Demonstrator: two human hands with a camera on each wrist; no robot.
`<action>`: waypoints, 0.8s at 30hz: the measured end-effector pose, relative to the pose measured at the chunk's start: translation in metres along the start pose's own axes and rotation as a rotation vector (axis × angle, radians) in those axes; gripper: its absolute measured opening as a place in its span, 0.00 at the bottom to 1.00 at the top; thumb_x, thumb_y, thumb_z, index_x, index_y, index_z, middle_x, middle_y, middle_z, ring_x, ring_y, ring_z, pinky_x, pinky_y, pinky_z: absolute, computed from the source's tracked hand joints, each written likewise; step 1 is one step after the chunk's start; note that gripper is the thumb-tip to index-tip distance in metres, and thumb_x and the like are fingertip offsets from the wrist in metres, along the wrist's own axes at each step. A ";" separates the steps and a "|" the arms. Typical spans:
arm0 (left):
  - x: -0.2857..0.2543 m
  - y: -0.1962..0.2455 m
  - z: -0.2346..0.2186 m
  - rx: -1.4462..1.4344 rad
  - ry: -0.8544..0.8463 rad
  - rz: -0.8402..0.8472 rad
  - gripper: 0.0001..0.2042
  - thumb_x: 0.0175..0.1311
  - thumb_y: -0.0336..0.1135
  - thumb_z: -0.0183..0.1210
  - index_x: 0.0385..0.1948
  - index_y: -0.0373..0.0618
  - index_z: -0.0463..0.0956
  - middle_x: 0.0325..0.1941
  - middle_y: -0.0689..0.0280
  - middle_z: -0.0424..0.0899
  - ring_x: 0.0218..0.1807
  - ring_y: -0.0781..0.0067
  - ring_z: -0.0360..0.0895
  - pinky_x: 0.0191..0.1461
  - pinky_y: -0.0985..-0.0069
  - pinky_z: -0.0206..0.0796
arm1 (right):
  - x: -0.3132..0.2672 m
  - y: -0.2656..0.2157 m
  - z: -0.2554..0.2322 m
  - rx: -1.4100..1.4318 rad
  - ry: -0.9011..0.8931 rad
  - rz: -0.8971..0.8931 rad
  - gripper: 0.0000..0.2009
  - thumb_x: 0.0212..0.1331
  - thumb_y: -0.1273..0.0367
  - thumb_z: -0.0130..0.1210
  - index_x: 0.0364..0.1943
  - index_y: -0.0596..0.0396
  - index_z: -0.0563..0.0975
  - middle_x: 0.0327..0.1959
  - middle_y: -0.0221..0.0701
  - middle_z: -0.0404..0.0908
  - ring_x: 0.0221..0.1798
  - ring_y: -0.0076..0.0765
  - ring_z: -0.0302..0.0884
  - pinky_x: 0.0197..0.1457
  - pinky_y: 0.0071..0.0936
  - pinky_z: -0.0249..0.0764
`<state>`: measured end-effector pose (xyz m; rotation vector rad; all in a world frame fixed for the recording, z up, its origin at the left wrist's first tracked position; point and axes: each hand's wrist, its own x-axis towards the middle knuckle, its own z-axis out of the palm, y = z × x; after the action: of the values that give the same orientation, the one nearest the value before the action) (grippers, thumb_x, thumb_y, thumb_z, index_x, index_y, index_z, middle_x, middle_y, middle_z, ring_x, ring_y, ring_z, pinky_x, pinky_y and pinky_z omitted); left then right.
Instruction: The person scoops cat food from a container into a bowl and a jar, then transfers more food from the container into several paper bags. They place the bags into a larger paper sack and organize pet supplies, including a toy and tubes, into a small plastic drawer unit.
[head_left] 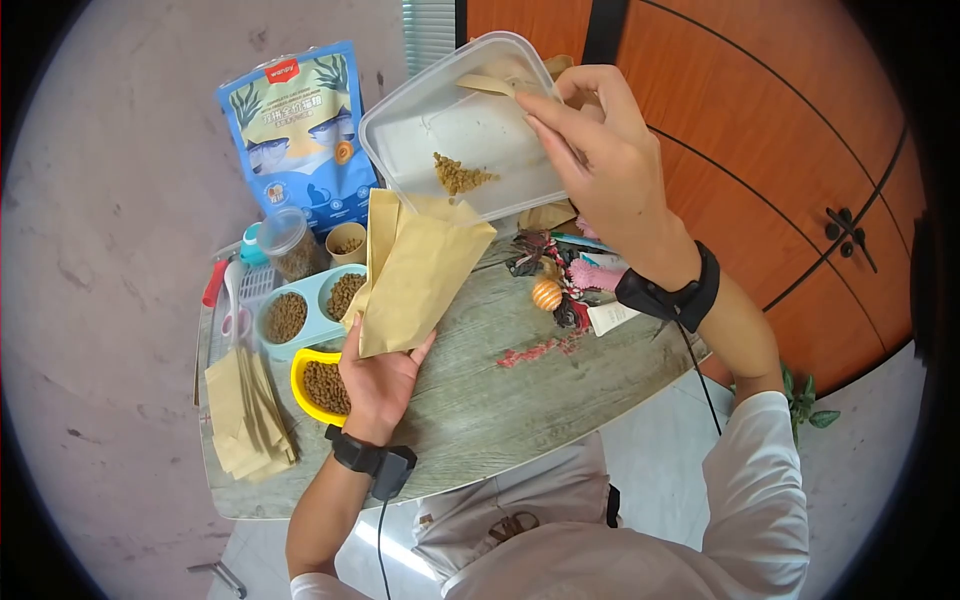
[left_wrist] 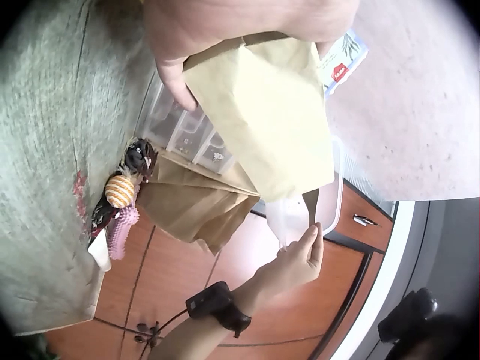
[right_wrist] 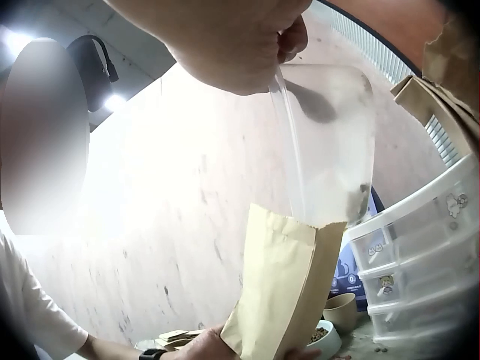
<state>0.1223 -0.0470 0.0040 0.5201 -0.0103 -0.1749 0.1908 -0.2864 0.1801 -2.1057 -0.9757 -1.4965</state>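
My left hand (head_left: 380, 388) grips the lower end of a brown paper bag (head_left: 420, 275), thumb on one side and fingers on the other. Over the bag's top edge leans a clear plastic container (head_left: 405, 125), tilted down toward it. A small heap of dry pet food (head_left: 460, 177) lies inside, near the container's lower edge. My right hand (head_left: 612, 150) holds the container by its far rim and pinches a wooden spoon (head_left: 484, 84), whose bowl hangs inside it. In the right wrist view the container's lower edge (right_wrist: 300, 206) meets the bag's top.
Left of the bag stand a blue double bowl (head_left: 310, 318) and a yellow bowl (head_left: 308, 372), holding kibble. Flat paper bags (head_left: 245, 415) lie at front left. Behind are a blue food pouch (head_left: 300, 140) and a jar (head_left: 290, 245). Toys (head_left: 547, 293) and clear drawers (right_wrist: 405, 281) stand right.
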 end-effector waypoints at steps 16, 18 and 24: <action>-0.001 0.001 0.009 -0.033 -0.083 -0.042 0.29 0.70 0.56 0.39 0.67 0.53 0.52 0.70 0.62 0.59 0.70 0.60 0.58 0.69 0.52 0.55 | 0.001 -0.001 0.003 -0.136 0.069 -0.183 0.16 0.41 0.80 0.63 0.39 0.55 0.81 0.37 0.30 0.70 0.24 0.26 0.64 0.24 0.22 0.66; 0.000 0.002 0.008 -0.008 -0.078 -0.038 0.29 0.70 0.58 0.38 0.67 0.52 0.52 0.70 0.61 0.59 0.69 0.60 0.60 0.67 0.52 0.58 | 0.001 0.001 0.003 -0.142 0.074 -0.202 0.16 0.41 0.80 0.63 0.39 0.55 0.81 0.36 0.30 0.70 0.24 0.26 0.64 0.24 0.22 0.66; 0.001 0.000 0.005 -0.029 -0.127 -0.132 0.33 0.68 0.62 0.36 0.68 0.50 0.51 0.69 0.58 0.61 0.67 0.55 0.64 0.64 0.52 0.62 | 0.004 0.004 0.000 -0.137 0.072 -0.250 0.19 0.43 0.83 0.62 0.43 0.54 0.82 0.38 0.32 0.70 0.21 0.23 0.65 0.22 0.21 0.64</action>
<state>0.1228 -0.0496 0.0079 0.4803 -0.0975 -0.3366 0.1946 -0.2877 0.1844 -2.0645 -1.1758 -1.7942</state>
